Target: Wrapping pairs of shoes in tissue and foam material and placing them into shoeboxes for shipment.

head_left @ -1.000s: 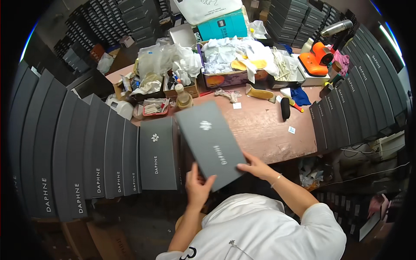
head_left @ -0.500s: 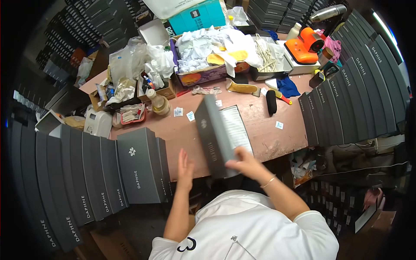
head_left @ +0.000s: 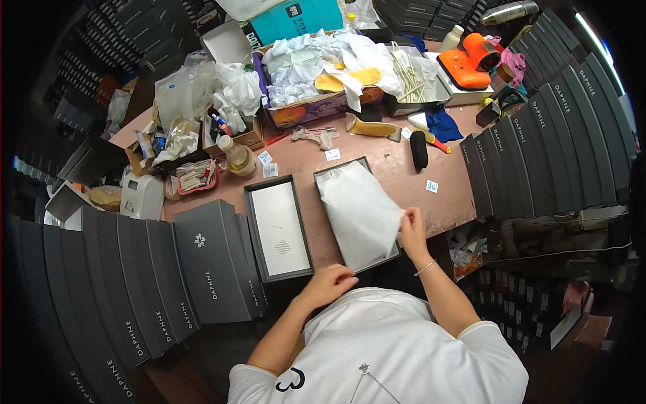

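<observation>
A dark grey shoe box base (head_left: 320,176) lies on the table in front of me, and white tissue paper (head_left: 360,212) covers what is inside it. My right hand (head_left: 412,232) pinches the paper's right corner and lifts it slightly at the box's near right side. My left hand (head_left: 328,283) is closed with fingers curled, seemingly around nothing, by the near left corner of the box. To the left lies the box lid (head_left: 252,209), inside up, its white lining printed with small marks.
Stacks of grey shoe boxes (head_left: 208,269) stand at left, and more boxes (head_left: 538,141) at right. Behind are a carton of crumpled paper (head_left: 306,114), a glass bottle (head_left: 239,158), a black brush (head_left: 418,151), an orange device (head_left: 464,71) and a blue cloth (head_left: 444,126).
The lid has come off the box and now lies inside up on the left. My right hand has taken hold of the tissue paper; my left hand has moved right, toward the box.
</observation>
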